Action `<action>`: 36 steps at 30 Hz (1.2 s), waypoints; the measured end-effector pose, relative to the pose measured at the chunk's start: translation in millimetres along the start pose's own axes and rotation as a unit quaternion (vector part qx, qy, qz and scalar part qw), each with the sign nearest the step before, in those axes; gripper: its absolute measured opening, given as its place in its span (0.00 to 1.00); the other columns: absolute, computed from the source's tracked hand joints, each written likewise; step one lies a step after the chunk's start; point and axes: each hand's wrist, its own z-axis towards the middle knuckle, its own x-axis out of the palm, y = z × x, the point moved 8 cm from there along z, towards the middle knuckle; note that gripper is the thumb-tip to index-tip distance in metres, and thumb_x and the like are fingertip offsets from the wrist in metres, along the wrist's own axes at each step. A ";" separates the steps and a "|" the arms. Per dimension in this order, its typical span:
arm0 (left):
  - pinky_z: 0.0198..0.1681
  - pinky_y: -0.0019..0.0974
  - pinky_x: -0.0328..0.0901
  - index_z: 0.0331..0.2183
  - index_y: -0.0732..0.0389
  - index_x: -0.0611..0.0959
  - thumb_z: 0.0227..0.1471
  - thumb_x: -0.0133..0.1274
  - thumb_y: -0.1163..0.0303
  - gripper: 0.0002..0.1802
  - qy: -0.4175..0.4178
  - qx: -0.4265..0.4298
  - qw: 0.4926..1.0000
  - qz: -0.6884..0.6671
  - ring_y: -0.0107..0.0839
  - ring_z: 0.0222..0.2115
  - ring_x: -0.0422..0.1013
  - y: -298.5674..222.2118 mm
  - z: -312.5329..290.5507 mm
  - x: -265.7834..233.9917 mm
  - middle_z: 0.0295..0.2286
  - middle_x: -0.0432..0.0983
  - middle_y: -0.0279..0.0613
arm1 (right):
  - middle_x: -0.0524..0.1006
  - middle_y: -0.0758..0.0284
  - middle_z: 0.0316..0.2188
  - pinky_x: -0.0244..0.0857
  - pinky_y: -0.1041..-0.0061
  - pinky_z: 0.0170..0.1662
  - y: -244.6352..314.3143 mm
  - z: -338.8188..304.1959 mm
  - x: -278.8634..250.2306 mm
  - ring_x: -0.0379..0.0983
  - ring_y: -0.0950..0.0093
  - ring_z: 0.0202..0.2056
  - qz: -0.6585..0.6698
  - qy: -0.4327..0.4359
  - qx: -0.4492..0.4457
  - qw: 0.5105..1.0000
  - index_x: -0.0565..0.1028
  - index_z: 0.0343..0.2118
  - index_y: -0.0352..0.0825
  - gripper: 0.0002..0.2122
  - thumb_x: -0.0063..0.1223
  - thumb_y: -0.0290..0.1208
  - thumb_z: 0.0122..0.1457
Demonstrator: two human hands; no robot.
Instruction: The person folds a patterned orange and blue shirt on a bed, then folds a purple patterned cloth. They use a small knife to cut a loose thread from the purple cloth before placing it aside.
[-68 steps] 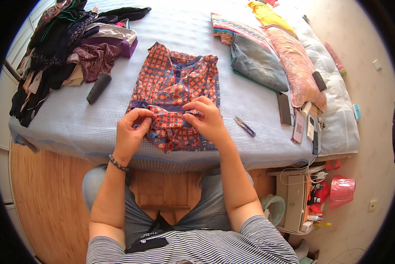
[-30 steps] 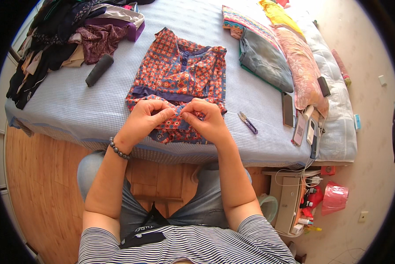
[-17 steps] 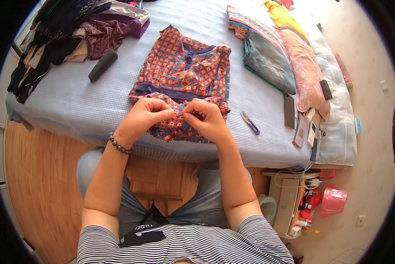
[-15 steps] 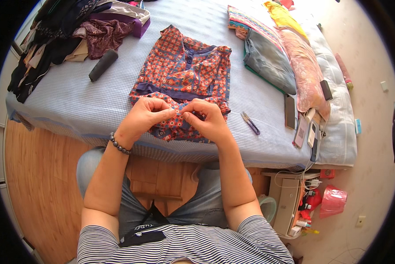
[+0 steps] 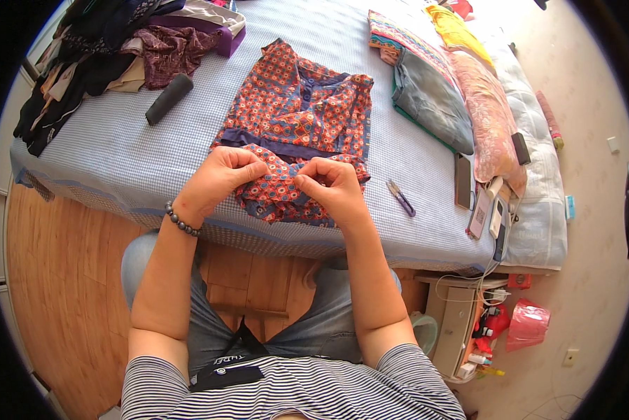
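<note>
Fingers [image 5: 252, 170] first: on the left hand [image 5: 213, 180], thumb and forefinger are pressed together on the bunched near end of a red patterned garment [image 5: 290, 126]. The right hand [image 5: 339, 192] looks to be pinching it too, just across a small gap, though I can't tell how much cloth either one has. Whole thing is spread on the bed [image 5: 118, 182], long axis running away from the person and leaning a touch right, neckline [image 5: 307, 82] at the far end. So most of it lies beyond the fingertips, with the gathered bit between the hands and toward the bed edge. Neither hand is clearly nearer, tbh. Snips [image 5: 401, 199] sit off to the right, not touching.
</note>
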 end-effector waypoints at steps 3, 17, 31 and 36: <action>0.24 0.20 0.55 0.31 0.64 0.83 0.54 0.57 0.66 0.10 0.004 -0.015 1.000 -0.022 0.11 0.23 0.61 -1.9 -1.0 -1.0 0.23 0.72 0.24 | 0.71 0.77 0.18 0.54 0.87 0.22 1.6 0.3 -0.2 0.62 0.91 0.21 0.007 -0.007 -0.022 1.000 0.77 0.24 0.30 0.05 0.59 0.25 0.52; 0.30 0.36 0.65 0.30 0.62 0.73 0.38 0.53 0.82 0.12 -0.197 0.189 0.896 0.350 0.35 0.25 0.69 -53.1 -24.0 8.0 0.23 0.69 0.41 | 0.72 0.76 0.20 0.55 0.87 0.25 0.1 -0.9 -43.3 0.64 0.89 0.22 0.100 -0.111 -0.059 0.987 0.76 0.25 0.30 0.03 0.58 0.22 0.54; 0.27 0.18 0.58 0.30 0.59 0.74 0.47 0.56 0.80 0.09 -0.030 0.039 0.998 -0.050 0.11 0.26 0.62 -6.9 -8.4 12.5 0.26 0.67 0.23 | 0.68 0.76 0.22 0.55 0.87 0.24 4.1 -7.1 -67.8 0.62 0.89 0.23 0.022 -0.237 -0.113 0.965 0.74 0.25 0.30 0.04 0.56 0.20 0.55; 0.27 0.18 0.58 0.33 0.59 0.75 0.49 0.57 0.78 0.08 -0.012 0.058 0.997 -0.055 0.11 0.27 0.62 -14.8 -9.9 17.2 0.28 0.68 0.25 | 0.71 0.76 0.24 0.57 0.88 0.29 1.9 -8.1 -75.6 0.64 0.88 0.26 0.082 -0.226 -0.107 0.965 0.75 0.27 0.31 0.03 0.55 0.21 0.56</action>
